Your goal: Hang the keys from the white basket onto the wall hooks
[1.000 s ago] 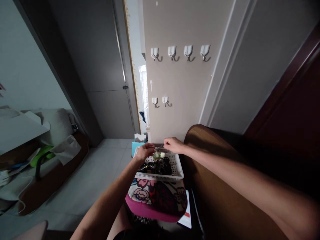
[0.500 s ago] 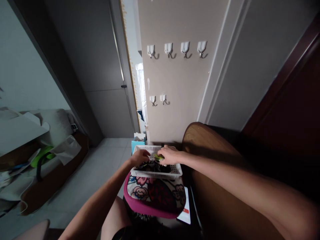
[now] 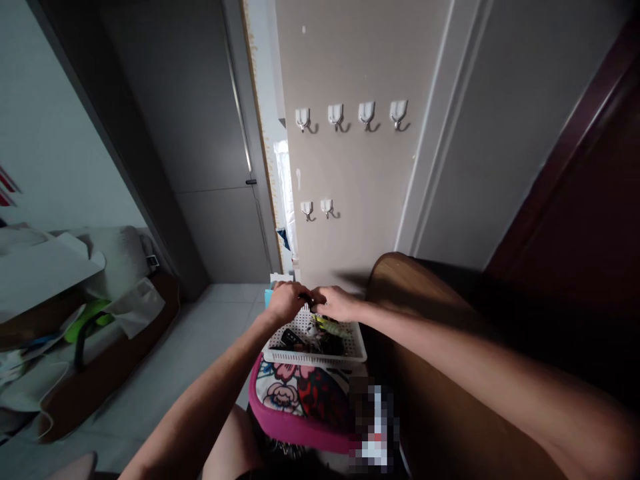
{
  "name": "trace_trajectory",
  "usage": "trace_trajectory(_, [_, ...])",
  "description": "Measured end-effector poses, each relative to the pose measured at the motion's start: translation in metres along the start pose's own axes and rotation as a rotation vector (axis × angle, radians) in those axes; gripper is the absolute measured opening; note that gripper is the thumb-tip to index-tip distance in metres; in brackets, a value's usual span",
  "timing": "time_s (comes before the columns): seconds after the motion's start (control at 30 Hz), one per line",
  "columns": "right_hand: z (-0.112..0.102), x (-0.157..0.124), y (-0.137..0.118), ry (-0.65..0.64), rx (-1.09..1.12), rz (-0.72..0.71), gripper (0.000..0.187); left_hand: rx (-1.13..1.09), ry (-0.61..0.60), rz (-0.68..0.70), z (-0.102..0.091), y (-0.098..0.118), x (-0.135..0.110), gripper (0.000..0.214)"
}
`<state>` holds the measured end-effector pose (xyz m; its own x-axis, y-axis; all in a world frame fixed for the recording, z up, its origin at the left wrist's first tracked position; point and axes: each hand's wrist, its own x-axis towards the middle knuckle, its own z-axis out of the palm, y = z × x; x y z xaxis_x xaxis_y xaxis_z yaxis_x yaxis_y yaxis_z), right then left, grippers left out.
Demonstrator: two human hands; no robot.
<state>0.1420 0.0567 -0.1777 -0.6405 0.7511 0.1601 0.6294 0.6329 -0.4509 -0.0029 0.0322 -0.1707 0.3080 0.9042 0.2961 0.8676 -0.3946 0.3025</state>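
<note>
Over the far edge of a white plastic basket [image 3: 313, 358], my left hand [image 3: 287, 300] and my right hand [image 3: 337, 304] meet with fingertips nearly touching. Between them is a small black object [image 3: 306, 299], too small and dark to name; the fingers of both hands are closed on it. Inside the basket lie a yellow-green item [image 3: 327, 325], a black fob-like piece [image 3: 290, 337] and other small dark things heaped together. The basket rests on a pink-edged, flower-patterned cushioned stool or bag [image 3: 280, 393].
Several white hooks [image 3: 367, 115] are fixed to the wall panel ahead. A wooden board with a rounded top [image 3: 395, 280] stands at my right. A light blue box [image 3: 269, 297] is behind the basket. Cluttered furniture [image 3: 115, 267] fills the left side.
Both hands have risen out of the basket and come together at its far edge, now with a small black object between them. The yellow-green item, formerly by my right hand, lies in the basket.
</note>
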Motion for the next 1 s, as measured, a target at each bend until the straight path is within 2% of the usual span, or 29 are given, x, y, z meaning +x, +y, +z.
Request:
trace_trajectory(0.1, [-0.005, 0.004, 0.000, 0.057, 0.169, 0.027, 0.022, -0.005, 0.109, 0.030, -0.013, 0.006, 0.014, 0.025])
trace_trajectory(0.23, [-0.010, 0.007, 0.002, 0.172, 0.343, 0.025, 0.021, -0.082, 0.194, 0.053, -0.015, 0.006, 0.027, 0.024])
trace_trajectory(0.37, [-0.012, 0.007, 0.002, 0.216, 0.435, 0.050, 0.019, -0.171, 0.188, 0.062, -0.014, 0.008, 0.034, 0.023])
trace_trajectory(0.53, [-0.016, 0.007, 0.002, 0.242, 0.405, 0.002, 0.018, -0.235, 0.160, 0.081, -0.021, 0.014, 0.039, 0.025])
trace_trajectory(0.6, [-0.018, 0.007, 0.003, 0.254, 0.405, 0.023, 0.019, -0.318, 0.251, 0.047, -0.024, 0.016, 0.041, 0.032])
trace_trajectory(0.7, [-0.021, 0.008, 0.004, 0.292, 0.427, 0.073, 0.020, -0.560, 0.420, -0.125, -0.024, 0.016, 0.045, 0.043])
trace_trajectory(0.77, [-0.024, 0.009, 0.004, 0.322, 0.438, 0.088, 0.022, -0.765, 0.390, -0.220, -0.021, 0.018, 0.048, 0.040])
trace_trajectory(0.83, [-0.028, 0.009, 0.004, 0.334, 0.431, 0.099, 0.023, -0.920, 0.289, -0.227, -0.017, 0.021, 0.051, 0.035])
trace_trajectory(1.0, [-0.038, 0.008, 0.005, 0.243, 0.321, 0.114, 0.023, -0.998, 0.174, -0.174, -0.009, 0.030, 0.062, 0.024])
